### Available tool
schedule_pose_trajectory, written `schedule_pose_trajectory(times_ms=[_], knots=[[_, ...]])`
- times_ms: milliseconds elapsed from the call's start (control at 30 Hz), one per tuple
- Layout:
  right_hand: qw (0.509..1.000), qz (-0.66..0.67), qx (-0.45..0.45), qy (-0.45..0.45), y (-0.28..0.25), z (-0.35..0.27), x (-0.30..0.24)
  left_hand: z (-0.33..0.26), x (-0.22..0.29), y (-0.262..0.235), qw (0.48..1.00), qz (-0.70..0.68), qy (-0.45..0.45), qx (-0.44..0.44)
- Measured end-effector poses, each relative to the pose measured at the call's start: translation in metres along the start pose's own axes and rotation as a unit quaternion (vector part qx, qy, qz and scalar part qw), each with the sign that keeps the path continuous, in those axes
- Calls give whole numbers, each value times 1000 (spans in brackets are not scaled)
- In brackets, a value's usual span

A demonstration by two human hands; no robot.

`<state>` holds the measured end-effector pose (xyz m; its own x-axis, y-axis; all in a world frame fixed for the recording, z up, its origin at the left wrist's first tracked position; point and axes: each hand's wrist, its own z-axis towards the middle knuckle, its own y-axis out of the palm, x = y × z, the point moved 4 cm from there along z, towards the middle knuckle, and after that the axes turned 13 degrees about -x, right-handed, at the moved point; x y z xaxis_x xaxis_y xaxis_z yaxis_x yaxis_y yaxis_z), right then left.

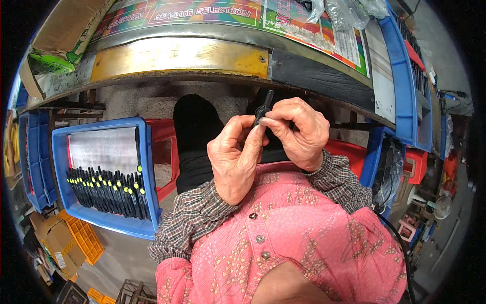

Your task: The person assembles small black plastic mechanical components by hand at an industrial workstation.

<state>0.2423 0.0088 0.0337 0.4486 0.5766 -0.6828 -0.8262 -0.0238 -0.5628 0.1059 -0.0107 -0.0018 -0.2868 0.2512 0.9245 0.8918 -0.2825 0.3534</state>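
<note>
Both hands meet above my lap, near the front edge of the workbench. Between the thumb and fingers of my left hand point(234, 154) is a slim black strap-like piece point(269, 98), its narrow end pointing up and away from me. My right hand point(298, 129) is closed too, its fingertips pinching the same piece from the right side. The fingers cover much of its lower part. To my left, a blue plastic crate point(104, 227) holds rows of similar slim black pieces point(106, 190) with round yellow-green spots, beside a pale sheet point(104, 147).
The bench has a yellow metal strip point(177, 57) along its front. Clear plastic bags point(349, 12) lie on top at the right. An open cardboard box point(63, 30) sits at the left end. More blue crates point(400, 76) stand right. Red stools point(164, 131) and an orange crate point(83, 238) are lower.
</note>
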Motion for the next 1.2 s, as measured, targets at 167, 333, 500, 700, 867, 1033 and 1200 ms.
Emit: schedule_pose_trajectory(times_ms=[167, 333, 500, 700, 867, 1033, 1200], knots=[[994, 77, -5, 74, 3, -1, 2, 0, 3, 0, 1000, 10, 3, 9], [877, 392, -3, 279, 6, -4, 12, 0, 4, 0, 998, -60, -17, -29], [840, 427, -66, 328, 4, -3, 11, 1, 3, -1, 995, -80, -26, -45], [859, 388, -77, 324, 8, -5, 14, 0, -1, -1, 996, -71, -27, -51], [871, 362, -45, 328, 14, -8, 15, 1, -5, -2, 996, -73, -29, -42], [874, 355, -43, 329, 15, -11, 18, 1, -7, -1, 995, -80, -27, -45], [871, 369, -26, 324, 18, -11, 19, 2, -8, -1, 994, -90, -25, -47]])
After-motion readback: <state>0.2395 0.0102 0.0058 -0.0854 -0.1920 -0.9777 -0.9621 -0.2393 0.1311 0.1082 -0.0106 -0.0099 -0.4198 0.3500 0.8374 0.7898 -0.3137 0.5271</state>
